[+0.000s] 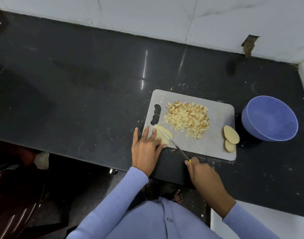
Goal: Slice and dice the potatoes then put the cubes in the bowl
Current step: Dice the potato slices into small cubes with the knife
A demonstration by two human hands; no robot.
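Observation:
A grey cutting board (215, 140) lies on the black counter. A heap of potato cubes (188, 119) covers its middle. At the board's near left corner my left hand (147, 146) presses straight fingers on a stack of potato slices (165, 136). My right hand (202, 175) grips a knife (178, 148) by its yellow handle, and the blade lies across those slices. Two more potato slices (231, 138) rest at the board's right edge. A blue bowl (270, 118) stands to the right of the board with nothing visible inside.
The black counter (78, 94) stretches far to the left and is littered with small crumbs. A white tiled wall (165, 19) runs along the back, with a broken hole at its base on the right. The counter's front edge passes just under my hands.

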